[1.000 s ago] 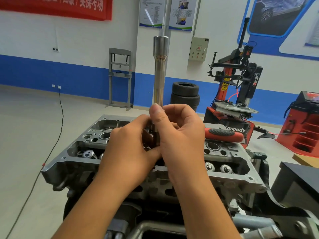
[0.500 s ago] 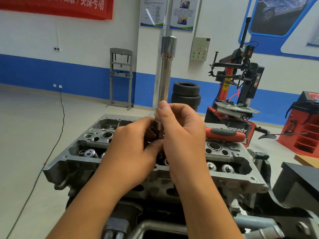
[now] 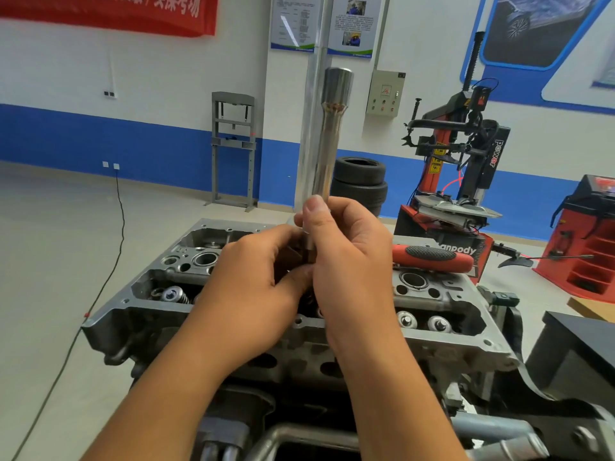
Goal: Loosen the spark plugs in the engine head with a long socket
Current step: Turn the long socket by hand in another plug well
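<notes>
A long chrome socket point(image 3: 327, 141) stands upright above the grey engine head point(image 3: 466, 331), its wide end up and its top leaning slightly right. My right hand point(image 3: 352, 261) grips its lower end, thumb along the shaft. My left hand point(image 3: 256, 287) holds the dark bottom part of the tool from the left, fingers curled round it. What lies under both hands is hidden, so no spark plugs show. A red-and-black handle point(image 3: 432, 257) juts right from behind my right hand across the head.
Valve springs point(image 3: 174, 294) sit in the head's left bay. A tyre changer point(image 3: 462, 168), stacked tyres point(image 3: 359, 181) and a grey press frame point(image 3: 233, 148) stand behind. A red cabinet point(image 3: 589, 237) and dark bench point(image 3: 579, 354) are at right. A black cable point(image 3: 113, 261) runs over the floor.
The socket's top has tipped from upright to slightly right, and both hands have risen a little with it while keeping their hold.
</notes>
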The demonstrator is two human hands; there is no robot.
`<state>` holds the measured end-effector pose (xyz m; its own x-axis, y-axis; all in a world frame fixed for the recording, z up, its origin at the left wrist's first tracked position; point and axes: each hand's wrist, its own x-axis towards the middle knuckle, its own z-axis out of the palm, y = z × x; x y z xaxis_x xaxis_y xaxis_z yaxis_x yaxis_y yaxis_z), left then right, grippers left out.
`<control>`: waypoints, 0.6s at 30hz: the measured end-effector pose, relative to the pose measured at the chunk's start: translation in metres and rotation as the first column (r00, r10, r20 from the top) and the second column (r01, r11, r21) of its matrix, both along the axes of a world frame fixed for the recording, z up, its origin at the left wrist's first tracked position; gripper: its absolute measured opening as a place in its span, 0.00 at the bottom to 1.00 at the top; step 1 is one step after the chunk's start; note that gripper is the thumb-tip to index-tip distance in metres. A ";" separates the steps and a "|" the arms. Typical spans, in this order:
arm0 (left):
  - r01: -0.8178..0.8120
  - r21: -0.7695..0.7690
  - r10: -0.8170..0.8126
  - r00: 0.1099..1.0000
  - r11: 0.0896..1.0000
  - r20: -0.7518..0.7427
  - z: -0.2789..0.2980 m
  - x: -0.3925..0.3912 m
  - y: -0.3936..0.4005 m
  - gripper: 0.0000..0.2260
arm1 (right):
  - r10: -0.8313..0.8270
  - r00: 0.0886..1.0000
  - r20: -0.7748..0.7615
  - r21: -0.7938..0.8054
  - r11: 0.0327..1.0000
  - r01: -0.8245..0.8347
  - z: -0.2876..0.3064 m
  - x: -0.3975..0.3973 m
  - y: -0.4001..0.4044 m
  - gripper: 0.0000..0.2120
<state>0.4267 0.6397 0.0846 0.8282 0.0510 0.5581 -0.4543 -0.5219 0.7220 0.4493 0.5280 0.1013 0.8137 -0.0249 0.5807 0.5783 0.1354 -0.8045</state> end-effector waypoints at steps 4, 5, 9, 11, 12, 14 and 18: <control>-0.057 -0.042 0.058 0.998 0.997 0.008 0.000 0.001 -0.003 0.13 | 0.043 0.999 -0.029 0.026 0.999 -0.042 0.001 -0.001 0.000 0.06; -0.072 -0.050 0.072 0.997 0.996 0.007 0.001 0.000 -0.004 0.14 | 0.042 0.999 -0.024 0.035 0.999 -0.041 0.001 -0.001 0.000 0.06; -0.127 -0.052 0.127 0.992 0.991 0.003 0.003 -0.003 -0.005 0.16 | 0.015 1.000 0.003 0.063 0.998 -0.015 0.000 -0.001 -0.001 0.07; -0.156 -0.048 0.156 0.988 0.987 0.011 0.004 -0.004 -0.006 0.17 | 0.006 1.000 0.013 0.059 0.998 -0.007 0.000 0.000 -0.001 0.08; -0.166 -0.047 0.167 0.986 0.985 0.018 0.004 -0.004 -0.006 0.17 | 0.006 1.000 0.017 0.051 0.999 -0.007 -0.001 0.000 -0.001 0.08; -0.165 -0.032 0.165 0.986 0.986 0.024 0.003 -0.004 -0.007 0.17 | 0.003 1.000 0.023 0.020 1.000 -0.003 -0.001 0.000 0.000 0.06; -0.052 0.006 0.052 0.998 0.999 0.031 0.001 -0.003 -0.005 0.13 | -0.044 0.998 0.041 -0.041 0.998 0.046 -0.002 0.002 0.000 0.03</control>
